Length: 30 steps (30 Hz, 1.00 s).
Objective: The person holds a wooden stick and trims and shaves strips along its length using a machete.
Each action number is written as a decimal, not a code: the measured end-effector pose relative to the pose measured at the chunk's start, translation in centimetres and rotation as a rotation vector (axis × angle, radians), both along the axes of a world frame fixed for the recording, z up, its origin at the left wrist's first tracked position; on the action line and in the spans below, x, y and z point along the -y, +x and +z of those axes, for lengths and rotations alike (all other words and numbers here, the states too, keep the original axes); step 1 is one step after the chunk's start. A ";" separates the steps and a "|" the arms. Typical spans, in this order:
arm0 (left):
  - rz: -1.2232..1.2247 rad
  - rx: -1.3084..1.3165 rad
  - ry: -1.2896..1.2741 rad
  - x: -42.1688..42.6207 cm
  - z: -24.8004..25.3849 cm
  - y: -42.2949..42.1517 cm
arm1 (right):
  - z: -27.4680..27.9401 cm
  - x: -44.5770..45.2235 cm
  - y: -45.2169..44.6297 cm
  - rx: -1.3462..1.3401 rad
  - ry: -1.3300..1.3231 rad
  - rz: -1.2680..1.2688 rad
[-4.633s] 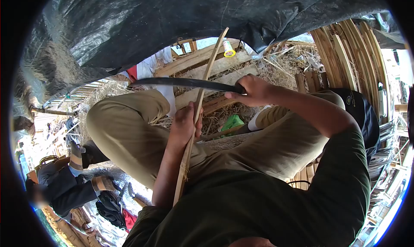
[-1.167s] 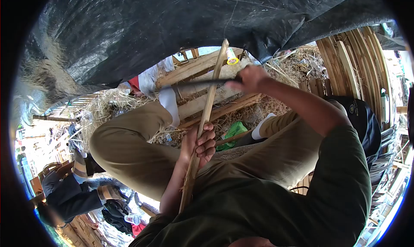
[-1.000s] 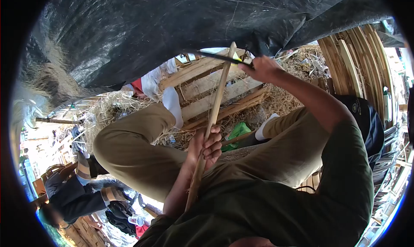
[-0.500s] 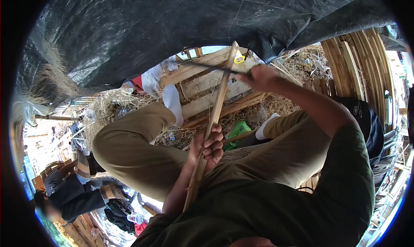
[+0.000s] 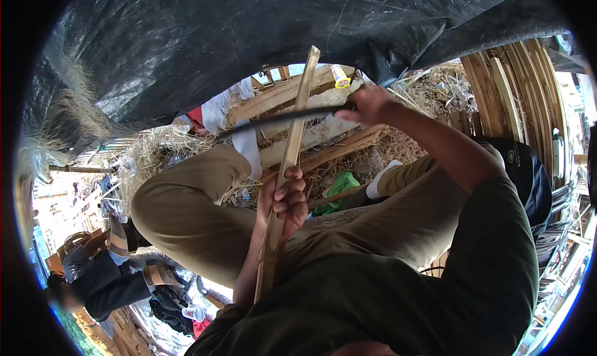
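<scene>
Wood strip towards twelve o'clock | our left hand wraps it, our right hand grips the blade | likely scraping; next move needs steadiness

No legible txt: tiny lettering on blk fabric & tiny print on yel. container
</scene>
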<state>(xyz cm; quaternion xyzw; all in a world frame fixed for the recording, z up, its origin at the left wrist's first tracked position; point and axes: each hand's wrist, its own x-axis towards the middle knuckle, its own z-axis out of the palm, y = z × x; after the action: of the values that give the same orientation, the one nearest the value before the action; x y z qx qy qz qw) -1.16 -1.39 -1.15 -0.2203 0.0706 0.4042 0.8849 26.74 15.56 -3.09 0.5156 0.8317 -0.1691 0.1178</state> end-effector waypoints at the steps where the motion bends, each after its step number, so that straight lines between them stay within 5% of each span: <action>1: 0.017 -0.003 -0.006 0.3 0.2 -0.1 | 0.1 -0.5 1.0 0.003 0.001 -0.055; 7: 0.034 -0.040 0.090 0.5 0.1 -1.0 | 3.4 2.9 -2.5 0.017 -0.216 -0.175; 11: -0.055 -0.005 0.101 0.3 0.7 0.4 | 4.0 5.9 -3.9 -0.175 0.004 0.230; 15: -0.089 -0.045 0.050 0.4 0.6 0.4 | 2.9 0.4 -1.2 0.047 -0.204 -0.208; 18: -0.084 -0.047 0.061 1.0 0.0 -0.2 | -0.9 0.4 0.4 -0.075 0.063 -0.080; 20: -0.078 -0.057 0.088 0.6 0.0 -0.4 | 4.1 3.2 -2.9 -0.011 -0.191 -0.181; 25: -0.084 0.027 0.096 0.8 -0.4 0.6 | 2.7 3.9 -2.5 -0.117 0.031 0.284; 28: -0.102 -0.005 0.030 1.1 0.1 0.7 | 0.6 -0.7 0.3 0.090 0.027 -0.152; 30: -0.125 -0.057 0.035 1.1 -0.3 0.8 | -2.6 -0.3 1.6 -0.064 0.143 -0.099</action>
<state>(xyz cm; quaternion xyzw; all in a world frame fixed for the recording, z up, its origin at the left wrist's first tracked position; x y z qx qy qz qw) -0.33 -2.50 -1.48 -0.1884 0.1025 0.3555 0.9098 28.34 15.90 -5.71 0.5575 0.8185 -0.1312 0.0454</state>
